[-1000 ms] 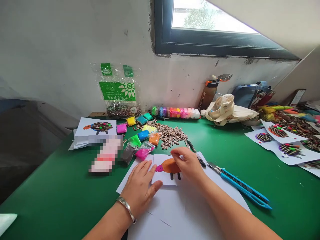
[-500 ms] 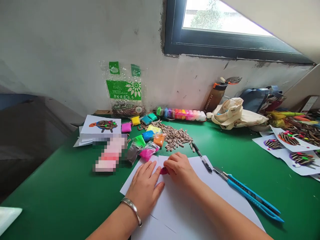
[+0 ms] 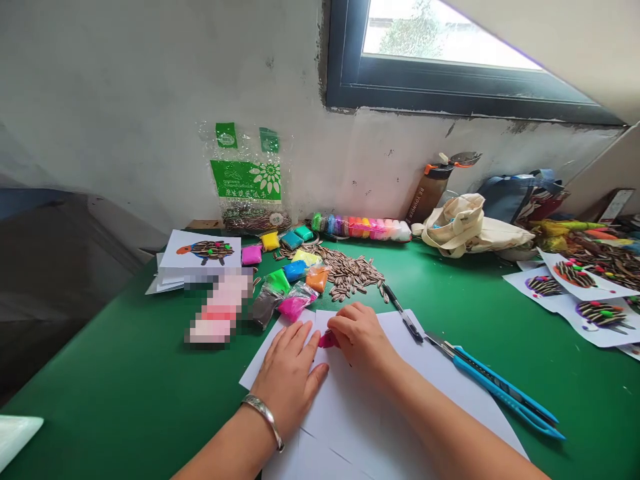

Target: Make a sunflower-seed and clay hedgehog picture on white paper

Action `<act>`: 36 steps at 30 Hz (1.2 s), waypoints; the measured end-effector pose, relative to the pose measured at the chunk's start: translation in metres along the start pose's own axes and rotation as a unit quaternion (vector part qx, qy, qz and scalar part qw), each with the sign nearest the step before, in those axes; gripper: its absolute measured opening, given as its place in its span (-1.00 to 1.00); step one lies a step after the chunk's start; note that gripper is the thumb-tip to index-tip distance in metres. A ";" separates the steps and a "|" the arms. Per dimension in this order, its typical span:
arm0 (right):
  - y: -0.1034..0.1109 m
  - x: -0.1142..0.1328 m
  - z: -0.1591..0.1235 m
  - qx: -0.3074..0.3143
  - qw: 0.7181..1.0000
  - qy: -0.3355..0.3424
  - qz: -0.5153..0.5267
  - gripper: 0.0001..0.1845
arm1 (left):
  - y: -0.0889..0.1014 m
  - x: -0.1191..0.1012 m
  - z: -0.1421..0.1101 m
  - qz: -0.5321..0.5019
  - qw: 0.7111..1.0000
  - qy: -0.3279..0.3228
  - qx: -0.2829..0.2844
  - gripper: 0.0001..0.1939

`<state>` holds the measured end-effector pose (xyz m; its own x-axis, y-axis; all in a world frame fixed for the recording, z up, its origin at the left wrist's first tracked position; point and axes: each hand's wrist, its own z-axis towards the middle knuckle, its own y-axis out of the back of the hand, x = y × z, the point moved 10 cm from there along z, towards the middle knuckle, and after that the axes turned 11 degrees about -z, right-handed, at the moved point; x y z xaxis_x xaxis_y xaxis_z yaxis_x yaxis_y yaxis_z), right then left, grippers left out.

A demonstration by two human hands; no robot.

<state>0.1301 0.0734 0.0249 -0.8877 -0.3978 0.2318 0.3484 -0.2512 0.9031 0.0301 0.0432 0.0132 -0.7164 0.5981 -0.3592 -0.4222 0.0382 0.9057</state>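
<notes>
My left hand [image 3: 289, 380] lies flat on white paper [image 3: 400, 407]; my right hand [image 3: 360, 337] pinches soft pink clay [image 3: 327, 340], sunflower seeds [image 3: 345, 275] just beyond.

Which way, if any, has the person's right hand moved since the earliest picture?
Yes, it has moved: the right hand now sits further left, farther from the black pen lying on the table.

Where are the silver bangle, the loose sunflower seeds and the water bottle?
Silver bangle [image 3: 263, 417]: head view, on its metal band.
Loose sunflower seeds [image 3: 347, 272]: head view, middle of the pile.
Water bottle [image 3: 429, 195]: head view, on its brown body.
</notes>
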 end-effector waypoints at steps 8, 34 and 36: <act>-0.004 0.006 0.005 0.009 1.000 0.008 0.007 -0.80 | -0.002 0.001 0.000 -0.002 1.000 0.005 0.011 -0.55; -0.010 0.021 0.013 0.058 0.992 0.100 0.043 -0.85 | -0.003 0.009 -0.002 -0.037 0.999 0.016 -0.013 -0.51; -0.009 0.021 0.013 0.059 0.993 0.098 0.042 -0.85 | -0.003 0.008 -0.001 -0.033 0.999 0.018 -0.008 -0.51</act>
<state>0.1043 0.0790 0.0262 -0.7776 -0.5793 0.2443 0.3710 -0.1091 0.9222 0.0246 0.0470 0.0067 -0.7059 0.5658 -0.4261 -0.4774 0.0643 0.8763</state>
